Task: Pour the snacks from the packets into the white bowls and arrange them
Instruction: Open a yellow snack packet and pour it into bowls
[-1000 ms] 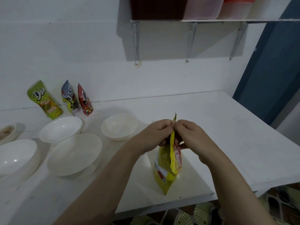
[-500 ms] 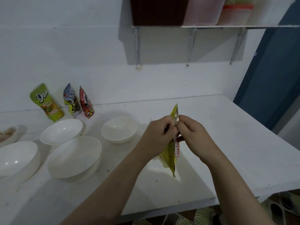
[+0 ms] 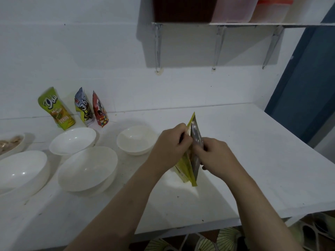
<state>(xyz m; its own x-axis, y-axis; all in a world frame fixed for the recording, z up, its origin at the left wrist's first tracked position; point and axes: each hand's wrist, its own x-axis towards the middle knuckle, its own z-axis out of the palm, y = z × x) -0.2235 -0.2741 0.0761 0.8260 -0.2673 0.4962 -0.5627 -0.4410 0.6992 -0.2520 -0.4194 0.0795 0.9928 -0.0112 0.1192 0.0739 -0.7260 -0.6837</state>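
Packet torn wider between hands

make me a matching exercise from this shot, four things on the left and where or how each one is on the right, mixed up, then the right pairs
1. yellow packet
2. green packet
3. far-left bowl
4. containers

a. leaning against the wall
b. on the shelf
c. pinched between both hands
d. already holds snacks

Pairs: 1-c, 2-a, 3-d, 4-b. The left hand and right hand are tearing the yellow packet.

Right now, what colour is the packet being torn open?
Yellow outside, silvery foil inside, on the packet; the head view, the only one, shows it.
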